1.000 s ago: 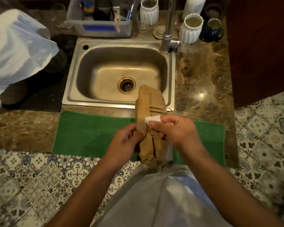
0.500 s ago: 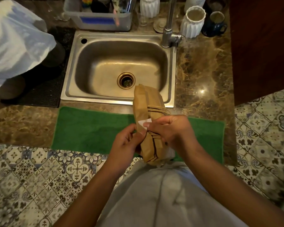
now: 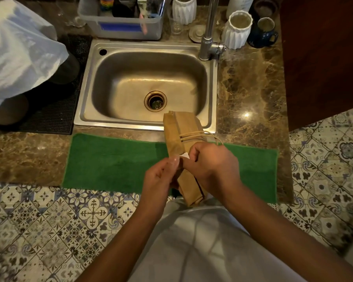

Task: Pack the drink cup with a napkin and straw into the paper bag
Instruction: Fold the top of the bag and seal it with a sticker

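Observation:
A folded brown paper bag (image 3: 178,131) with string handles is held flat over the green mat (image 3: 114,161), its far end reaching the sink's front rim. My right hand (image 3: 212,167) grips the bag across its middle from the right. A small white paper piece (image 3: 185,155), perhaps the napkin, peeks out between my thumbs. My left hand (image 3: 161,178) pinches the bag's left edge beside that white piece. No drink cup or straw is visible.
A steel sink (image 3: 86,110) with a tap (image 3: 209,37) lies behind the mat. White vases (image 3: 236,29), a blue mug (image 3: 263,33) and a plastic bin (image 3: 120,27) line the back. A white plastic bag (image 3: 18,53) covers things at left; a wooden cabinet (image 3: 324,58) stands right.
The white paper piece has slid further under my right hand and shows less. Both hands and the bag have shifted slightly; the string handles now show across the bag.

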The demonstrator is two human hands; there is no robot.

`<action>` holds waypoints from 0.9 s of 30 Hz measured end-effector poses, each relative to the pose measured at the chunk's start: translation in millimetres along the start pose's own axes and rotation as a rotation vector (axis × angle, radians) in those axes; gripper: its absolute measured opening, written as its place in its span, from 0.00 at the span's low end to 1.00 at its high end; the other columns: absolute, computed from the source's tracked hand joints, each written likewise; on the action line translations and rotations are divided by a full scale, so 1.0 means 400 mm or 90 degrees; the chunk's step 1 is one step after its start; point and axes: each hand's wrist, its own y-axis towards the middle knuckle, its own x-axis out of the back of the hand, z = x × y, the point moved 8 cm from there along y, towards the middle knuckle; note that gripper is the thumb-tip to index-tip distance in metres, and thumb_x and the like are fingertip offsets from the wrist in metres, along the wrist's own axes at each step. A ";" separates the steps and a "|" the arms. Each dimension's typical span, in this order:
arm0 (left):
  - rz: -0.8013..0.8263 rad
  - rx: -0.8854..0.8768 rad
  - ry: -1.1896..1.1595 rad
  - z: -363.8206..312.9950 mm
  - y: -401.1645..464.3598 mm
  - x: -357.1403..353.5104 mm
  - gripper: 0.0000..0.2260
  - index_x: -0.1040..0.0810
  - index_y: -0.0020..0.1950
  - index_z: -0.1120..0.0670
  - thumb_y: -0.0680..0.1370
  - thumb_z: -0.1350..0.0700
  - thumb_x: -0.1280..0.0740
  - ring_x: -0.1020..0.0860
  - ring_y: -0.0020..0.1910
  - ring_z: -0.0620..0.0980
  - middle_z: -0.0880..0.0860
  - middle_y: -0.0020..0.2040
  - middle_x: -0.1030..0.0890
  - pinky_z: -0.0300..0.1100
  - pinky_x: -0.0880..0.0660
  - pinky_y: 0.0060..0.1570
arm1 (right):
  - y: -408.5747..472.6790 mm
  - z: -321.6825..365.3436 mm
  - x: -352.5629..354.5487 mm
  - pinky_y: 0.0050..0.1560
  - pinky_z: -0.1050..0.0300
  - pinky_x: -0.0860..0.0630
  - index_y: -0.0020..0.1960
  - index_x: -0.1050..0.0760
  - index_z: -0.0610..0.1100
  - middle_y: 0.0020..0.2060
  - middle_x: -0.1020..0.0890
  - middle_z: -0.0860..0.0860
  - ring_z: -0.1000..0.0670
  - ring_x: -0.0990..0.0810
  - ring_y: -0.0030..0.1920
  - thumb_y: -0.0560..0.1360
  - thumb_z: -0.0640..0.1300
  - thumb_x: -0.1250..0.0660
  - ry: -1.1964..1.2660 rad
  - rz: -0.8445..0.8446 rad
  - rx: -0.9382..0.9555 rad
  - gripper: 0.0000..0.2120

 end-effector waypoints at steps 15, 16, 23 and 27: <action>-0.004 -0.032 0.003 -0.011 0.014 0.010 0.16 0.20 0.50 0.67 0.80 0.53 0.33 0.22 0.38 0.57 0.74 0.44 0.21 0.49 0.24 0.39 | 0.053 -0.046 -0.027 0.29 0.61 0.27 0.38 0.24 0.35 0.24 0.20 0.44 0.53 0.26 0.21 0.71 0.57 0.24 0.262 0.184 0.012 0.25; -0.009 -0.036 0.009 -0.013 0.018 0.018 0.15 0.19 0.50 0.67 0.81 0.54 0.33 0.22 0.38 0.57 0.74 0.44 0.21 0.50 0.25 0.40 | 0.055 -0.052 -0.025 0.32 0.60 0.26 0.38 0.23 0.35 0.25 0.18 0.44 0.54 0.25 0.22 0.71 0.58 0.24 0.244 0.179 0.013 0.25; -0.010 -0.065 0.129 -0.041 0.026 0.053 0.14 0.23 0.43 0.69 0.81 0.58 0.33 0.25 0.31 0.56 0.75 0.37 0.25 0.46 0.26 0.29 | 0.047 -0.029 0.006 0.42 0.45 0.18 0.36 0.22 0.47 0.30 0.18 0.52 0.52 0.21 0.34 0.69 0.64 0.26 0.056 0.078 0.085 0.20; 0.031 -0.100 0.230 -0.069 0.038 0.071 0.19 0.27 0.38 0.67 0.81 0.54 0.31 0.30 0.27 0.51 0.65 0.29 0.29 0.46 0.30 0.28 | 0.011 0.071 0.109 0.42 0.47 0.19 0.44 0.20 0.51 0.40 0.17 0.56 0.54 0.21 0.41 0.74 0.59 0.31 0.069 -0.047 0.284 0.11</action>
